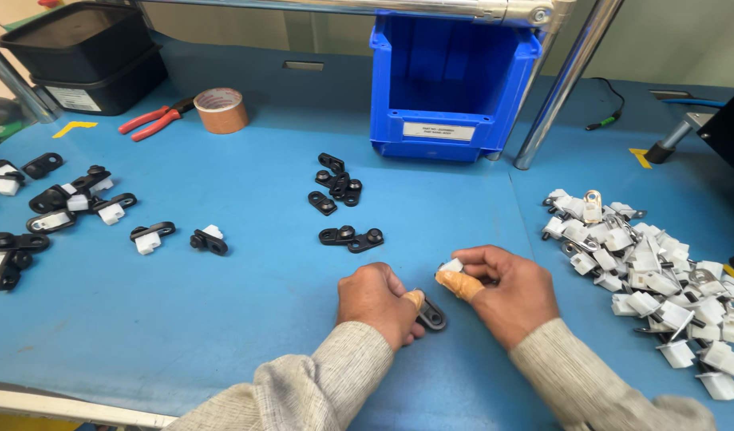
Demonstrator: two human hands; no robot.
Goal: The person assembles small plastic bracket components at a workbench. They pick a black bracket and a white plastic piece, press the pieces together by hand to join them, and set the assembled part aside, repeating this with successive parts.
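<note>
Your sleeves fill the near edge at 6 o'clock, and just above them your two hands meet over the blue mat (247, 319). Your left hand (376, 299) is closed around a black plastic bracket (431, 315), pinning it low against the mat so its ringed end pokes out toward 3 o'clock, where the other hand can get at it. Your right hand (506, 291) pinches a small white clip (451, 266) between its taped forefinger and thumb, held just above the bracket at its 12 o'clock, apart from it as far as I can tell.

Loose white clips (662, 279) are heaped at 3 o'clock, close to your right hand. Bare black brackets (343, 207) lie at 12 o'clock. Brackets already carrying white clips (79, 211) are spread at 9 o'clock, on your left hand's side.
</note>
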